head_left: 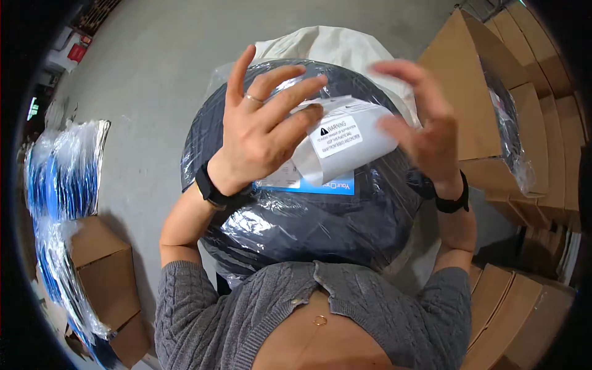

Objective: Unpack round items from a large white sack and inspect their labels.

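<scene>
A curled white sheet of printed labels [361,161] is pinched in my left hand [256,139], its index finger bent over the near edge and the other fingers raised. The thumb is hidden. My right hand [431,123] is blurred at the sheet's right edge, thumb and fingers spread apart; its thumb overlaps the sheet, but contact is unclear. Beneath both hands lies a large round dark bundle [320,228] wrapped in clear plastic. A blue and white card [339,187] shows on top of it, partly covered by the sheet and my left hand.
White sacking [333,40] spreads under the bundle's far side. At the right stands an open cardboard box [456,80] with plastic-wrapped contents, beside stacked cartons [542,49]. On the left are blue plastic-wrapped packs [68,172] and a brown carton [108,277] on the grey floor.
</scene>
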Motion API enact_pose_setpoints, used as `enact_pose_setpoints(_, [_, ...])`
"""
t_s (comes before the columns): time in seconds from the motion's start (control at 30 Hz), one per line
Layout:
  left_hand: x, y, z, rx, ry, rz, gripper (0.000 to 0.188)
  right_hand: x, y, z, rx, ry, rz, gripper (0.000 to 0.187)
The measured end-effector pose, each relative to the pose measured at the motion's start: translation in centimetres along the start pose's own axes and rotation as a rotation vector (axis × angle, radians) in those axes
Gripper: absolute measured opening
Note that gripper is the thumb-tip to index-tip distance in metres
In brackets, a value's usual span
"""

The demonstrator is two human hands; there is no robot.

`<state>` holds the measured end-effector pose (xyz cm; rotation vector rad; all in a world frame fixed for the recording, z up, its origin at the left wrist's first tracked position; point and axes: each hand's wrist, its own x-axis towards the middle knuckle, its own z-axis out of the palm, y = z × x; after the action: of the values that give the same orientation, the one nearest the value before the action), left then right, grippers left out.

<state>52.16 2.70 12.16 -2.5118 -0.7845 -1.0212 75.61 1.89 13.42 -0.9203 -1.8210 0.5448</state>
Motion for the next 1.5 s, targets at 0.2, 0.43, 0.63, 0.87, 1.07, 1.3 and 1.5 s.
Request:
enact_pose_setpoints(0.2, [-0.6,0.4,0.7,-0.101,-0.044,-0.102,0.016,-0.3,0.1,1.6,-0.282,-0.210,-0.185,0.021])
enact_pose_setpoints(0.43, [-0.9,0.0,0.0,-0.148,-0.094,-0.145,0.019,-0.6,0.3,2.4,-0.287,-0.144,-0.192,0.019])
enact_pose_setpoints(0.63, [-2.4,-1.2,0.3,-0.116,-0.113,-0.191,0.021,-0.2,1.1,2.7,-0.397,-0.169,-0.302,0.014])
enact_pose_setpoints(0.87, [-5.5,-10.1,-7.3,-1.123,0.278,-0.712,0.026,0.0,1.3,-2.9,0.487,0.212,0.496,0.027])
enact_pose_setpoints(1.07, [-11.9,-7.0,-8.4,-1.283,-0.513,-1.034,0.027,-2.1,6.8,0.5,0.609,-0.197,0.753,0.021])
enact_pose_setpoints(1.3, [-7.5,-0.2,-0.3,-0.890,-0.821,-0.087,0.023,-3.6,8.4,7.1,0.594,-0.547,0.985,0.019])
enact_pose_setpoints(1.5, [-8.5,0.8,-0.3,-1.115,-1.004,0.006,0.022,-4.1,9.7,8.1,0.544,-0.565,1.016,0.018])
